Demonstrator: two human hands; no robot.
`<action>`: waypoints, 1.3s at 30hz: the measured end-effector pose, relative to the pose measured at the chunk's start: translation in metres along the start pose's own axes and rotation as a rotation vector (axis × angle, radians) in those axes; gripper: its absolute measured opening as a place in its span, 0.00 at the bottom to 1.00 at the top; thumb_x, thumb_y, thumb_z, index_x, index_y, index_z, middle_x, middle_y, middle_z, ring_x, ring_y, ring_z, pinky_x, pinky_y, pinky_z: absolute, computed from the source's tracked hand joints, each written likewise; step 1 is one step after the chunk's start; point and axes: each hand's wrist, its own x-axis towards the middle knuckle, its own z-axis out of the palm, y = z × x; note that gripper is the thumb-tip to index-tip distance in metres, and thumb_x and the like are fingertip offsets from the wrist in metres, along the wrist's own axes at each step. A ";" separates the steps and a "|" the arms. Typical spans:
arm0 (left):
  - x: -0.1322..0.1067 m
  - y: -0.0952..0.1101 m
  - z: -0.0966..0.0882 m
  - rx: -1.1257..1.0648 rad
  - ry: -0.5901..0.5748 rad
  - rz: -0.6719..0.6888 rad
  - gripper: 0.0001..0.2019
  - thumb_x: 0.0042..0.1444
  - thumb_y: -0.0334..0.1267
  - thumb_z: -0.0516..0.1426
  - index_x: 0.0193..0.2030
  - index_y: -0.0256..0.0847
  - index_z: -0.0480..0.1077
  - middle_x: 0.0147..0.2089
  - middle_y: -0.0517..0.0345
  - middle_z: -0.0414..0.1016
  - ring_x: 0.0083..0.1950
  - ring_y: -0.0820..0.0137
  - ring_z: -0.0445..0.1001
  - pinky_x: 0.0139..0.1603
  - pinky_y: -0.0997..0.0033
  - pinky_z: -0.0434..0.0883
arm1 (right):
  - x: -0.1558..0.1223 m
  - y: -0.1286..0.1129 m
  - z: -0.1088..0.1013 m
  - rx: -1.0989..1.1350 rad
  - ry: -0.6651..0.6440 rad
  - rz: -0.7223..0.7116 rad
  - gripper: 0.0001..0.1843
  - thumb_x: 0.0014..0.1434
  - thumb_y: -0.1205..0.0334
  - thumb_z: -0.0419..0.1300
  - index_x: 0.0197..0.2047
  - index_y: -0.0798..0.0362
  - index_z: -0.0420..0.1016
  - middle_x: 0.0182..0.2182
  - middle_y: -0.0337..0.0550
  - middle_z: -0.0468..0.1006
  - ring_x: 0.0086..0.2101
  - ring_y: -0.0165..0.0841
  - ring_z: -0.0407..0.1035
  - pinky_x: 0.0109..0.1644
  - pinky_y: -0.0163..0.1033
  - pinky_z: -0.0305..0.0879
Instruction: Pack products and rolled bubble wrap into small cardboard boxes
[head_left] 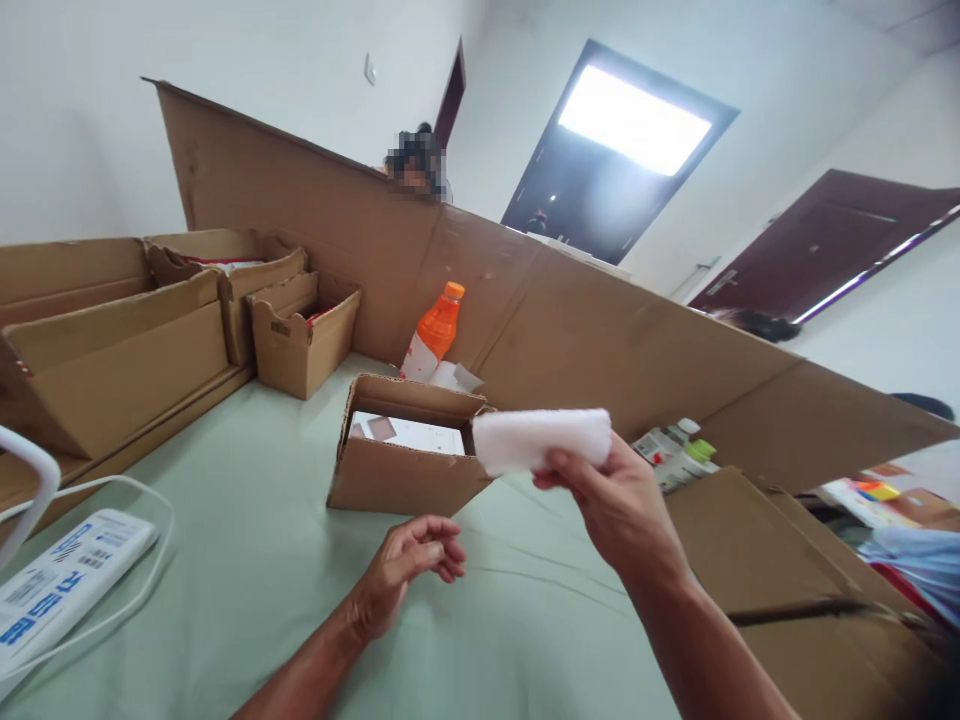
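White folded wad (541, 440) pinched between thumb and fingers of my right hand (611, 490), at 1 to 2 o'clock from my left hand (416, 565), which is released, fingers half curled. Small cardboard box (405, 482) at my left hand's 12, white carton (420, 433) inside; can't tell if wad touches box. Orange bottle (436, 328) farther out, same 12. Blue-printed white slab (71, 590) at 9.

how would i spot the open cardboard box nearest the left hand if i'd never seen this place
Find the pale green surface, then the person's bare left hand. Just beyond that hand stands a narrow, open-topped brown cardboard box. Unlike the brown cardboard boxes grouped at the picture's left, it shows a white printed carton inside.
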 end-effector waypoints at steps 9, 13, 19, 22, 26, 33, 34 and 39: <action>0.010 -0.010 -0.010 0.046 0.082 -0.013 0.22 0.50 0.48 0.64 0.48 0.35 0.76 0.39 0.50 0.79 0.39 0.64 0.78 0.42 0.65 0.68 | 0.066 0.024 0.014 -0.773 -0.099 0.047 0.11 0.49 0.54 0.63 0.30 0.52 0.70 0.25 0.38 0.74 0.26 0.31 0.66 0.29 0.35 0.57; 0.011 -0.015 -0.012 0.074 0.078 -0.028 0.22 0.51 0.48 0.64 0.48 0.35 0.76 0.39 0.50 0.79 0.39 0.64 0.78 0.41 0.65 0.68 | 0.067 0.012 0.026 -1.157 -0.296 0.068 0.06 0.50 0.60 0.63 0.30 0.51 0.71 0.27 0.39 0.77 0.29 0.31 0.66 0.30 0.34 0.51; 0.012 -0.014 -0.011 0.127 0.096 -0.040 0.21 0.49 0.47 0.65 0.47 0.35 0.76 0.39 0.49 0.79 0.39 0.63 0.78 0.41 0.65 0.67 | 0.074 0.005 0.028 -1.135 -0.443 0.113 0.07 0.54 0.57 0.63 0.31 0.51 0.74 0.26 0.39 0.77 0.28 0.31 0.68 0.30 0.33 0.52; 0.012 -0.013 -0.009 0.137 0.090 -0.051 0.21 0.50 0.47 0.64 0.47 0.35 0.75 0.40 0.49 0.79 0.40 0.63 0.77 0.41 0.64 0.67 | 0.075 0.002 0.022 -1.079 -0.488 0.119 0.08 0.55 0.56 0.61 0.33 0.52 0.73 0.28 0.39 0.78 0.28 0.30 0.68 0.30 0.33 0.55; 0.011 -0.015 -0.009 0.157 0.094 -0.069 0.22 0.51 0.48 0.64 0.48 0.35 0.75 0.40 0.50 0.78 0.40 0.64 0.77 0.41 0.65 0.67 | 0.077 0.004 0.026 -1.047 -0.581 0.170 0.06 0.52 0.60 0.60 0.27 0.53 0.70 0.22 0.36 0.73 0.25 0.29 0.65 0.27 0.33 0.52; 0.013 -0.013 -0.011 0.216 0.090 -0.115 0.24 0.49 0.50 0.64 0.48 0.35 0.74 0.40 0.50 0.78 0.40 0.64 0.76 0.41 0.65 0.66 | 0.091 -0.002 0.034 -1.010 -0.811 0.264 0.15 0.52 0.60 0.58 0.16 0.53 0.63 0.16 0.35 0.65 0.21 0.26 0.58 0.25 0.33 0.51; 0.013 -0.013 -0.010 0.222 0.085 -0.123 0.24 0.49 0.50 0.64 0.48 0.35 0.74 0.41 0.50 0.78 0.41 0.64 0.76 0.41 0.65 0.66 | 0.093 -0.002 0.033 -0.992 -0.836 0.278 0.16 0.52 0.60 0.57 0.16 0.53 0.63 0.16 0.35 0.66 0.20 0.26 0.58 0.25 0.33 0.52; 0.013 -0.018 -0.010 0.249 0.071 -0.152 0.25 0.47 0.50 0.65 0.48 0.36 0.73 0.41 0.51 0.77 0.40 0.65 0.75 0.41 0.66 0.65 | 0.099 0.013 0.035 -0.956 -0.886 0.313 0.14 0.49 0.62 0.58 0.16 0.52 0.62 0.13 0.33 0.62 0.18 0.25 0.58 0.22 0.32 0.53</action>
